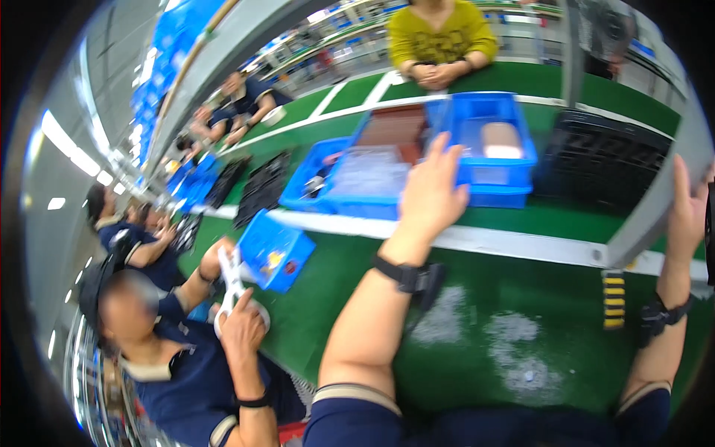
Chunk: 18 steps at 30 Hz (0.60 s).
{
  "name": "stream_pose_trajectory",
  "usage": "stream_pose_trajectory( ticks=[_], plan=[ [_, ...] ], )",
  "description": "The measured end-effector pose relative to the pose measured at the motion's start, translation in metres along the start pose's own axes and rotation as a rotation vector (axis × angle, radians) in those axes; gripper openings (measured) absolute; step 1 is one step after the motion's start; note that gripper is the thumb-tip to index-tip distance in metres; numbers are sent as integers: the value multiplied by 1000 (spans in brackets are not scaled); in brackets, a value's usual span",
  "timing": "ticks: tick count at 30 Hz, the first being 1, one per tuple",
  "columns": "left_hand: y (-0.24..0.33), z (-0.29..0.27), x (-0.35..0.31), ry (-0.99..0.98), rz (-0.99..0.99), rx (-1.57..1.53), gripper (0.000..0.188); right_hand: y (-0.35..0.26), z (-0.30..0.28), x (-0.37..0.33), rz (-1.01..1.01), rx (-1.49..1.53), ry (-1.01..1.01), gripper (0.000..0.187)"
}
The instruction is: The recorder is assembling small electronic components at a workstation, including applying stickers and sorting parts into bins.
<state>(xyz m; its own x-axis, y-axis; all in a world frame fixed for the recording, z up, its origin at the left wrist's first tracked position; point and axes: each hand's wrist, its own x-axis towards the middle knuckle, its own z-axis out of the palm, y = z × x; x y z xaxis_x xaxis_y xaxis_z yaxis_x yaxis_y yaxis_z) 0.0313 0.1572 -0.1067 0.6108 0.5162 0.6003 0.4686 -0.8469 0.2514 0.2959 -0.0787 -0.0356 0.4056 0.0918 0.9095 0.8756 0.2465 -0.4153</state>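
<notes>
My left hand (433, 190) is stretched out over the blue bins, fingers apart, with nothing seen in it. It is at the near side of a blue bin (495, 195) that has a rounded beige and white piece (501, 141) in it. Left of the hand are clear plastic bags (369, 173) and a stack of brown pieces (392, 127) in another blue bin. My right hand (684, 205) is raised at the far right beside a slanted grey metal post (648, 197). Its fingers are apart and partly cut off by the picture's dark rim; whether it touches the post I cannot tell.
A black crate (603, 160) stands behind the post. On the green table (462, 372) lie white scuffs and a yellow-black strip (614, 302). At left, a co-worker (179, 372) holds a white looped object (234, 287) beside a tilted blue bin (277, 249). A person in yellow-green (441, 37) is opposite.
</notes>
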Motion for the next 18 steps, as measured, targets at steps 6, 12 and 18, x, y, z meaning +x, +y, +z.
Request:
stream_pose_trajectory(
  ticks=[6, 12, 18],
  plan=[
    [-9, 8, 0, -1, 91, -49, 62, 8, 19, -11, -83, -170, 92, 73],
    [-12, 1, -8, -35, 37, -20, 65, 2, 16, -5, -227, -222, 62, 82],
    [-15, 4, -10, -37, 55, -25, 69, -6, 9, -4, -194, -143, 54, 82]
  ],
)
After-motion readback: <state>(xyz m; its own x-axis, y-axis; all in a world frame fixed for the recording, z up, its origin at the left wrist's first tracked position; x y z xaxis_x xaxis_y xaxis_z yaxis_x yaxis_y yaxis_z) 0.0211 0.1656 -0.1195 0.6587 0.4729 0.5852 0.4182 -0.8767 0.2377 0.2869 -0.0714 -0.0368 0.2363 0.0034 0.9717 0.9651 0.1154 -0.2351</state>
